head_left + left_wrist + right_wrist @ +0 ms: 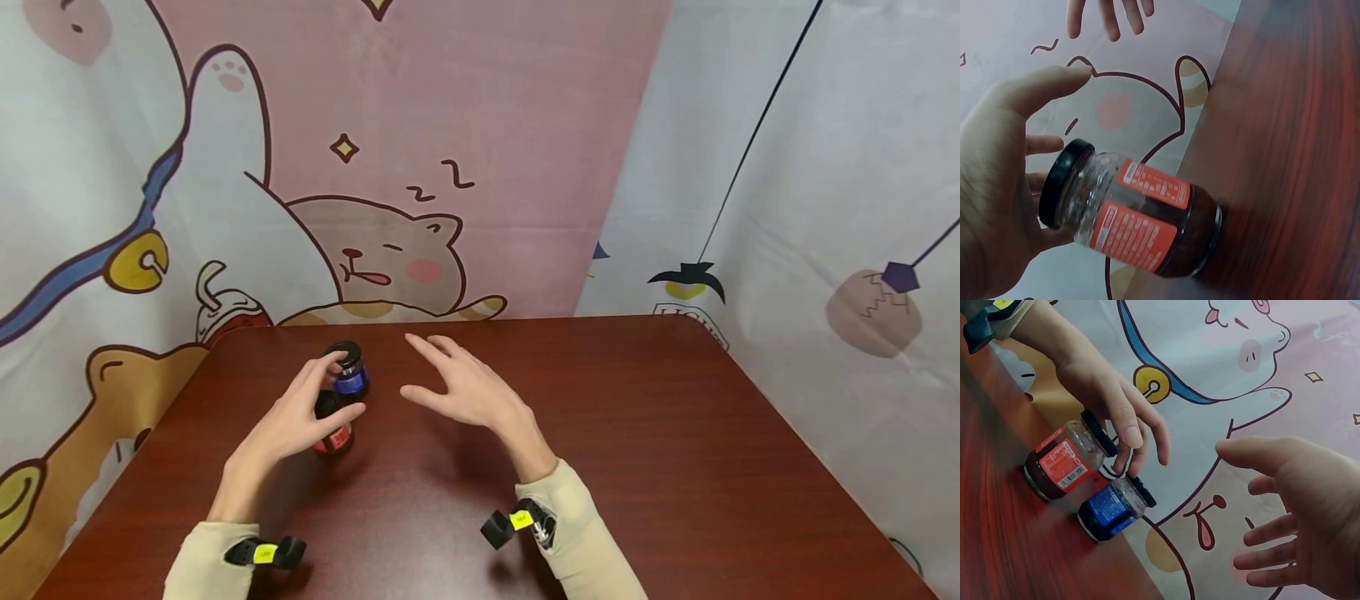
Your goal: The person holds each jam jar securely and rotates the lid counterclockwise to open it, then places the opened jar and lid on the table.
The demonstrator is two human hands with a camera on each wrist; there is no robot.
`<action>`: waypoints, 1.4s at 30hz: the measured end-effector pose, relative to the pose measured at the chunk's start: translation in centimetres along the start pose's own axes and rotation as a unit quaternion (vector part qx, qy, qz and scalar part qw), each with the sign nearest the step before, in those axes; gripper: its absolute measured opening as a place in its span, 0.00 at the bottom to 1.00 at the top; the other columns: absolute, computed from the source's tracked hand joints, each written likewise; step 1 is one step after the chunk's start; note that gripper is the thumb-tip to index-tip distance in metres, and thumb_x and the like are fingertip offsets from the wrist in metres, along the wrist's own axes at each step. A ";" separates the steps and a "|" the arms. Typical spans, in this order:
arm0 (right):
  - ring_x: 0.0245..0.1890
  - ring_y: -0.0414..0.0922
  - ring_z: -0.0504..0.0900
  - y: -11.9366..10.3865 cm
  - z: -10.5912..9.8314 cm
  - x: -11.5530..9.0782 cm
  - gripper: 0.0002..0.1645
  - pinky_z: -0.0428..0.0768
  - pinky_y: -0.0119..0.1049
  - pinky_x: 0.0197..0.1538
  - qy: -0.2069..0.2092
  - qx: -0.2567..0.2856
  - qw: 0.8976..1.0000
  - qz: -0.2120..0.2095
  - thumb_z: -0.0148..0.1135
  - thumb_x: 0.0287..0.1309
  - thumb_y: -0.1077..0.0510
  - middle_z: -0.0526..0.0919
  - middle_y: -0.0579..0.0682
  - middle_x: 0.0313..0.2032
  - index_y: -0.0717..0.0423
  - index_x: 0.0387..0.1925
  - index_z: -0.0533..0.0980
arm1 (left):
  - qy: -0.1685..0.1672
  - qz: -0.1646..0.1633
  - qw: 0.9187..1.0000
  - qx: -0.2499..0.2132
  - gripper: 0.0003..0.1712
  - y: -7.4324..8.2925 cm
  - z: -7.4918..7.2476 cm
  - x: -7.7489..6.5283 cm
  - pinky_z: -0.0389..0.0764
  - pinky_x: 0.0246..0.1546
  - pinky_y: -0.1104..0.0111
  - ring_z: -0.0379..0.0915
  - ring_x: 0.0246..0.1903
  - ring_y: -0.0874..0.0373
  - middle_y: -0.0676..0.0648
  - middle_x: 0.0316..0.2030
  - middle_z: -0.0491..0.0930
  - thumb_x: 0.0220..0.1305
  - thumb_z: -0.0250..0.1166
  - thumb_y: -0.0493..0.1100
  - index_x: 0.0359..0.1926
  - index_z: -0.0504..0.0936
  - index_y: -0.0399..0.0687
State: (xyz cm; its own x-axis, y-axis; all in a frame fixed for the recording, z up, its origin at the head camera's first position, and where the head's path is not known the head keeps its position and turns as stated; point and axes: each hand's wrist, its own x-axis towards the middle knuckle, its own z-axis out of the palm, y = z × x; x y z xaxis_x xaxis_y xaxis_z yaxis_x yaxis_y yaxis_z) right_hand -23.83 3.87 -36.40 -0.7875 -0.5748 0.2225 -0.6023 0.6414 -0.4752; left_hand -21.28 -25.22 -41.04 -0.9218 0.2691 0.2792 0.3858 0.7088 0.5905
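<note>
Your left hand [296, 421] reaches over the red-labelled jar [1065, 465], its fingers loosely bent and spread, the thumb held clear of the black lid [1059, 184]; you grip nothing there, though I cannot tell whether a fingertip brushes the glass. The wide gap between thumb and fingers seems to suit the lid's breadth. Your right hand [472, 387] hangs in the air well apart from the jars, fingers extended and holding nothing, the thumb away from the rest. Both jars stand upright on the tabletop [637, 433], left of its middle, so their own flat bases carry them and neither seems to need your support. The red-labelled one is nearer you; the blue-labelled jar [1110, 509] is just beyond it, so close that I cannot tell whether they touch. That closeness probably leaves your left fingers little room between the two.
</note>
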 end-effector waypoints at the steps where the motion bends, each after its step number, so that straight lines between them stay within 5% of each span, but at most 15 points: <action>1: 0.70 0.53 0.67 -0.1 0.1 0.0 0.46 0.70 0.52 0.66 -0.002 0.000 1.000 -0.002 0.55 0.65 0.28 0.62 0.55 0.73 0.34 0.78 0.55 | 0.000 0.004 1.000 -0.006 0.48 -0.1 0.0 -0.1 0.70 0.58 0.39 0.70 0.60 0.38 0.38 0.60 0.67 0.64 0.70 0.57 0.76 0.56 0.51; 19: 0.62 0.48 0.75 -1.5 2.2 1.2 0.44 0.77 0.46 0.59 0.002 -0.012 1.000 -0.019 0.54 0.67 0.29 0.69 0.50 0.68 0.37 0.78 0.57 | 0.005 0.028 0.999 -0.034 0.51 -1.9 -0.7 -1.0 0.67 0.59 0.38 0.72 0.58 0.39 0.35 0.57 0.69 0.59 0.75 0.50 0.75 0.56 0.43; 24: 0.61 0.47 0.75 -2.1 2.9 1.5 0.44 0.77 0.45 0.58 -0.001 -0.007 1.000 -0.022 0.56 0.67 0.30 0.69 0.50 0.67 0.38 0.77 0.58 | 0.001 0.034 0.998 -0.045 0.52 -2.2 -1.0 -1.2 0.74 0.57 0.52 0.74 0.57 0.43 0.38 0.56 0.70 0.58 0.77 0.48 0.76 0.55 0.44; 28: 0.61 0.47 0.75 -2.5 3.5 1.7 0.43 0.77 0.43 0.58 -0.005 -0.010 1.000 -0.027 0.57 0.66 0.31 0.70 0.51 0.67 0.39 0.77 0.60 | -0.010 0.032 0.998 -0.062 0.52 -2.5 -1.4 -1.3 0.79 0.46 0.67 0.75 0.52 0.45 0.38 0.55 0.70 0.58 0.77 0.46 0.75 0.56 0.44; 32: 0.59 0.47 0.77 -2.8 4.0 1.9 0.42 0.79 0.44 0.56 -0.003 -0.016 0.999 -0.028 0.58 0.66 0.33 0.71 0.51 0.65 0.41 0.76 0.62 | -0.023 0.023 0.997 -0.074 0.52 -2.9 -1.7 -1.4 0.81 0.40 0.66 0.76 0.49 0.47 0.39 0.54 0.71 0.58 0.77 0.46 0.75 0.56 0.46; 42: 0.55 0.46 0.79 -3.7 5.1 2.5 0.40 0.81 0.42 0.52 0.005 -0.013 0.999 -0.034 0.60 0.66 0.34 0.74 0.50 0.62 0.45 0.74 0.65 | -0.058 -0.013 0.994 -0.094 0.54 -3.9 -1.7 -1.7 0.81 0.45 0.66 0.77 0.46 0.50 0.41 0.54 0.74 0.55 0.79 0.48 0.76 0.56 0.48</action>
State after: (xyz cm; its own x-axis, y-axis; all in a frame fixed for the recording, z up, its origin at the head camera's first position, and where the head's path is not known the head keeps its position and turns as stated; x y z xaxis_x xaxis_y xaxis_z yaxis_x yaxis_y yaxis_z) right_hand -22.95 -2.52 -38.45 -0.7463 -0.6117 0.2623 -0.6571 0.6143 -0.4369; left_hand -21.19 -29.58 -42.55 -0.9254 0.3338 0.1795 0.3528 0.5855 0.7299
